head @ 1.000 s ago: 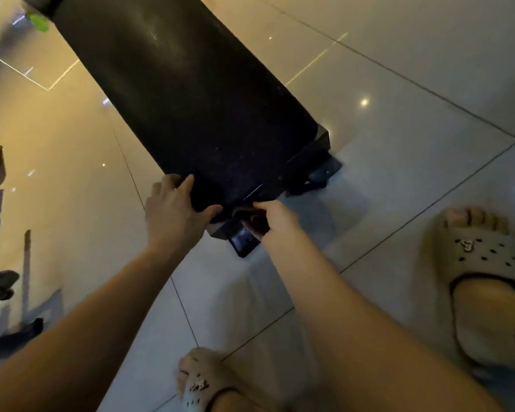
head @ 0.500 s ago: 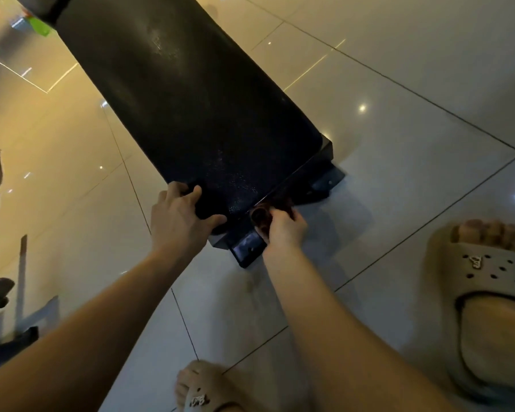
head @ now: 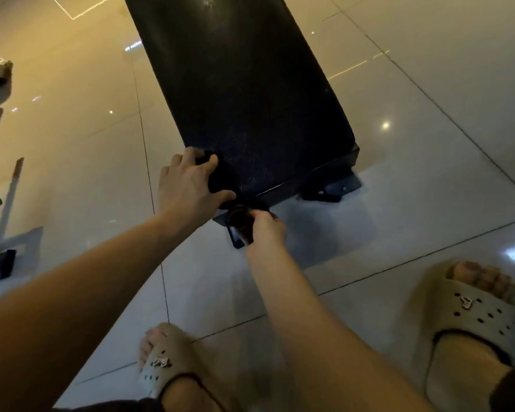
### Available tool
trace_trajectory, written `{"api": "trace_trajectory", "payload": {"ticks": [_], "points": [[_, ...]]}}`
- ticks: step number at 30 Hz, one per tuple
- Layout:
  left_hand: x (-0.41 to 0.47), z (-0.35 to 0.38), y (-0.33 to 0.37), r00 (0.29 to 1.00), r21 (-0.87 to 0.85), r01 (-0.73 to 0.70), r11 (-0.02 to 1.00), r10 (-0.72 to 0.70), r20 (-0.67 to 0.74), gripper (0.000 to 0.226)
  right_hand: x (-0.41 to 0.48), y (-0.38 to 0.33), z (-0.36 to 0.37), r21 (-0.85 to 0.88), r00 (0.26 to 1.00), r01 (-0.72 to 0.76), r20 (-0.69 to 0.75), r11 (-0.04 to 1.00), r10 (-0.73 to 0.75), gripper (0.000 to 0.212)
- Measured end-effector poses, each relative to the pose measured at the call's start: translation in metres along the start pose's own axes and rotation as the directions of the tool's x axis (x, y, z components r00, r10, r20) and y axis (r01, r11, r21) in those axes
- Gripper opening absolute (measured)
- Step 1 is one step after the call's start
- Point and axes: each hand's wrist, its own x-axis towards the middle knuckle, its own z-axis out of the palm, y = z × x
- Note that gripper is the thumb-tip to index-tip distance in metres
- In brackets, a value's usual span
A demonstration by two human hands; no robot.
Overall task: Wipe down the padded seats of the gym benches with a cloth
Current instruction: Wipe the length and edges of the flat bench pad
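Left hand (head: 188, 185) is on the near-left corner of the long black padded bench seat (head: 250, 99). Its fingers curl over the side edge and the thumb is spread along the near edge, clamping what reads as a dark bunched cloth (head: 219, 176) to the pad. It's black on black, so not certain. Right hand (head: 265, 227) is just below and right of that thumb, under the seat's near lip, fingers closed round a dark brownish round object (head: 240, 220); knob or bottle, can't tell. The pad runs away from both hands, with fine pale speckling just right of the left thumb. My read: the wipe is starting at this corner. To do it well, flatten the cloth under the palm rather than leaving it wadded. Push long overlapping strokes away from the hand down the pad's length, then take the side edges and near lip. Keep the right hand bracing, since the bench could skate on the glossy pale floor tiles (head: 428, 150).
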Motion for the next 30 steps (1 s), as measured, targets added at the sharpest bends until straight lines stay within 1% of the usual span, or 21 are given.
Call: {"api": "trace_trajectory", "payload": {"ticks": [1,4,6,7,10,13,14,16,17,18,20,21,23,24,26,30], "points": [[-0.002,0.001,-0.001,1.0,0.003,0.01,1.0,-0.01,-0.005,0.082,0.003,-0.008,-0.005,-0.005,1.0,0.002,-0.011,1.0,-0.003,0.02],[-0.004,0.007,0.001,0.999,0.023,0.038,0.999,-0.038,-0.014,0.08,0.023,-0.044,-0.026,0.035,0.997,0.075,-0.036,0.997,-0.073,0.024],[-0.004,0.011,0.003,0.998,0.02,0.057,0.998,-0.056,-0.022,0.078,0.025,-0.049,-0.031,0.054,0.995,0.102,0.001,0.993,-0.102,0.031],[-0.004,0.012,0.005,0.997,0.016,0.068,0.998,-0.068,-0.023,0.077,0.022,-0.042,-0.027,0.04,0.995,0.098,0.017,0.994,-0.099,0.033],[-0.007,0.013,0.012,0.994,-0.026,0.104,0.994,-0.105,-0.017,0.072,0.004,-0.011,-0.009,-0.131,0.997,0.045,0.066,0.99,-0.037,0.027],[-0.013,0.016,0.013,0.991,-0.085,0.129,0.988,-0.131,-0.014,0.07,-0.005,-0.019,-0.012,-0.184,0.994,0.056,0.105,0.981,-0.037,0.027],[-0.016,0.018,0.012,0.99,-0.102,0.135,0.986,-0.137,-0.016,0.07,-0.005,-0.032,-0.018,-0.166,0.993,0.059,0.111,0.984,-0.041,0.022],[-0.019,0.023,0.012,0.989,-0.135,0.144,0.98,-0.148,-0.02,0.068,0.001,-0.057,-0.035,-0.055,0.992,0.086,0.096,0.995,-0.081,0.006],[-0.02,0.026,0.013,0.988,-0.141,0.146,0.979,-0.151,-0.024,0.068,0.001,-0.064,-0.04,-0.007,0.99,0.106,0.092,0.994,-0.105,0.004],[-0.021,0.028,0.013,0.988,-0.139,0.148,0.979,-0.153,-0.03,0.067,0.003,-0.064,-0.039,0.008,0.988,0.124,0.096,0.992,-0.124,0.008],[-0.021,0.028,0.015,0.987,-0.122,0.15,0.981,-0.156,-0.042,0.067,0.005,-0.043,-0.029,-0.065,0.986,0.109,0.133,0.992,-0.099,0.024],[-0.02,0.028,0.016,0.986,-0.111,0.153,0.982,-0.159,-0.044,0.067,0.002,-0.03,-0.021,-0.118,0.987,0.08,0.149,0.99,-0.062,0.027],[-0.021,0.027,0.016,0.984,-0.097,0.167,0.981,-0.172,-0.039,0.068,-0.008,-0.015,-0.008,-0.204,0.986,0.044,0.166,0.978,-0.01,0.021],[-0.021,0.027,0.017,0.983,-0.102,0.176,0.979,-0.18,-0.032,0.068,-0.01,-0.018,-0.008,-0.225,0.986,0.044,0.164,0.973,-0.007,0.018],[-0.023,0.026,0.017,0.98,-0.128,0.196,0.972,-0.2,-0.017,0.068,-0.011,-0.044,-0.02,-0.187,0.988,0.053,0.151,0.981,-0.025,0.01],[-0.024,0.028,0.021,0.972,-0.197,0.23,0.953,-0.233,0.004,0.065,0.001,-0.098,-0.058,0.004,0.981,0.157,0.114,0.988,-0.156,0.004]]}}
